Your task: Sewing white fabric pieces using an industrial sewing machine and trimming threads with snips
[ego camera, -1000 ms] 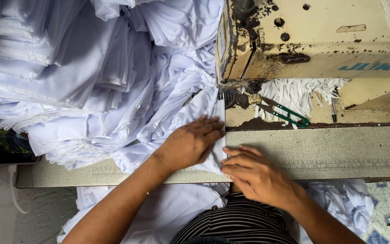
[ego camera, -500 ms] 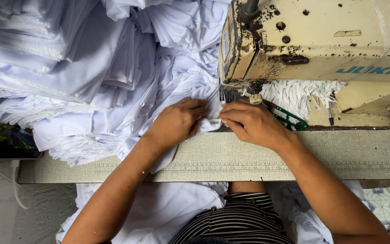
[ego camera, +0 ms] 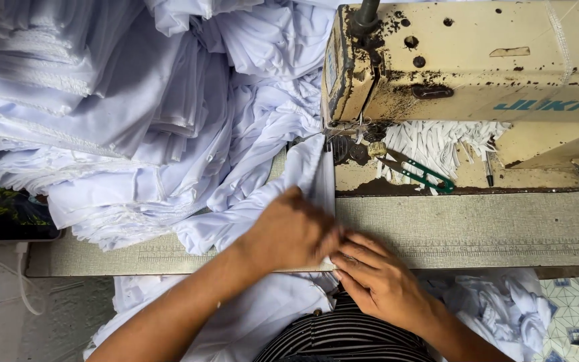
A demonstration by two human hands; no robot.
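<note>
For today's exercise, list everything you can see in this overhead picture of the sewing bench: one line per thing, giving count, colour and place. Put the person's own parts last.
sewing machine: one, cream, worn and spotted, top right.
white fabric piece: one, white, running from the machine's needle area down to the hands.
fabric heap: one large pile, white, filling the upper left.
thread snips: one, green handles, on the machine bed.
white strips: a bundle, white, on the machine bed under the machine's arm.
table: one, grey-beige, across the middle.
phone: one, dark, at the far left edge.
striped garment: one, black and white, bottom centre.
left hand: one, pressing on the white fabric piece.
right hand: one, at the table's near edge, fingers touching the fabric.
</note>
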